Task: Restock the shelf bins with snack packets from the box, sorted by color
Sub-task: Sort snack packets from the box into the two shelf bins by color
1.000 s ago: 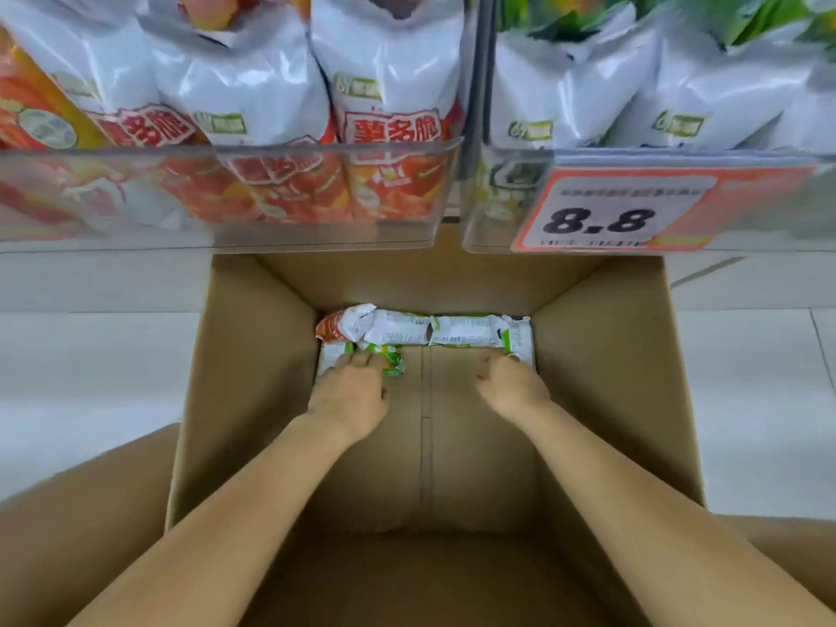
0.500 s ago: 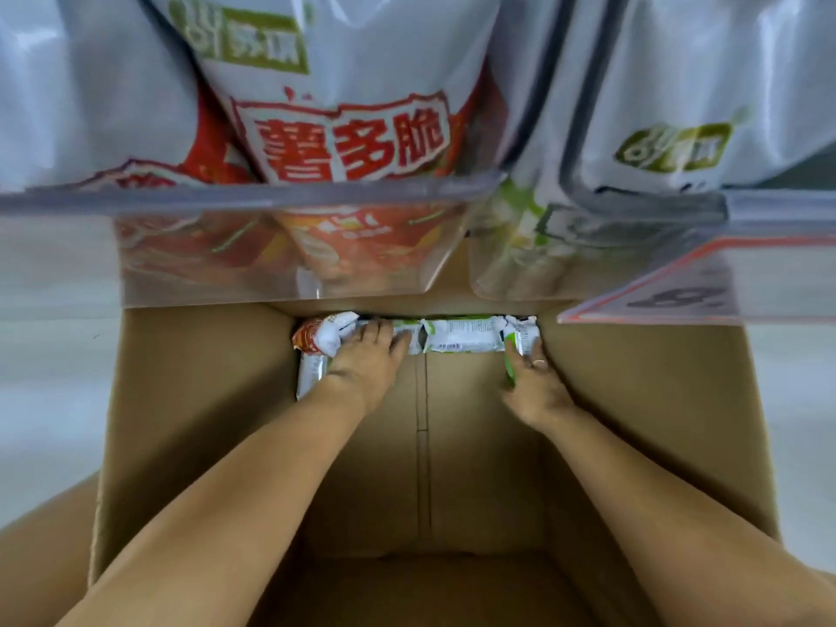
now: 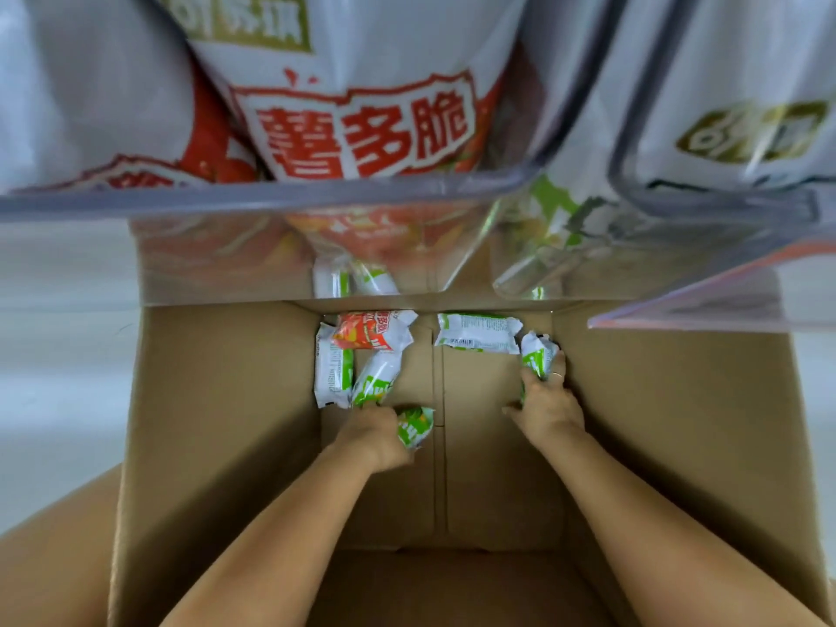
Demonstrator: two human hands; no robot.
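In the head view both hands work deep in the box (image 3: pixel 217 423): the left grip (image 3: pixel 377 434) is curled round a green packet (image 3: pixel 414 425), and the right grip (image 3: pixel 545 400) clutches another green packet (image 3: pixel 536 355). The green bin (image 3: pixel 678 205) lies up and ahead of the right grip, nearer to it than to the left; a red packet (image 3: pixel 371 330) lies loose just ahead of the left grip.

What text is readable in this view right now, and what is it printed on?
"薯多脆": red and white bag in the left shelf bin.
Green logo on that bag's top: cropped, unreadable.
Olive logo on the bag in the right bin: blurred.
Price tag: edge-on, unreadable.
Print on the small packets in the box: too small.
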